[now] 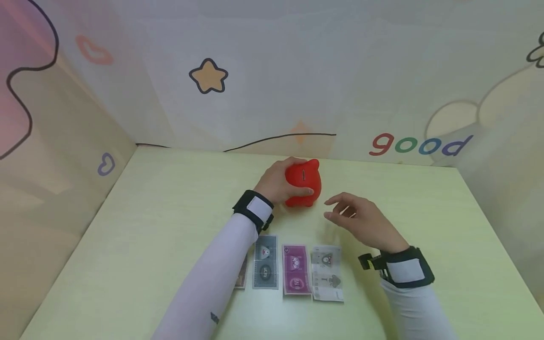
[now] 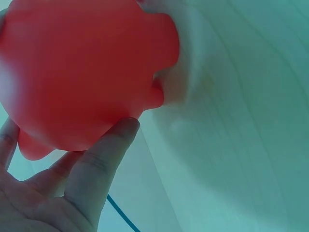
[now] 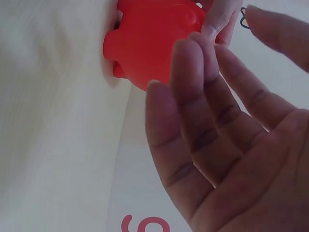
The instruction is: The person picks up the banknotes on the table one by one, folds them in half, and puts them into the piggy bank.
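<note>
A red piggy bank (image 1: 313,178) with a dark coin slot on top stands near the back of the table. My left hand (image 1: 277,183) grips it from the left, its thumb on the near side. From the left wrist view, the smooth red body (image 2: 87,72) and its stubby feet show above the fingers. To the right of the bank, my right hand (image 1: 363,221) hovers with loosely bent fingers, apart from it and holding nothing. The right wrist view shows the palm and bent fingers of that hand (image 3: 231,140) in front of the bank (image 3: 145,43).
Nearer me lie a blue-grey banknote (image 1: 265,274), a purple banknote (image 1: 296,271) and a pale grey banknote (image 1: 325,274) side by side. A brownish note (image 1: 241,277) is partly hidden by my left sleeve. A printed wall (image 1: 272,94) closes off the table's back.
</note>
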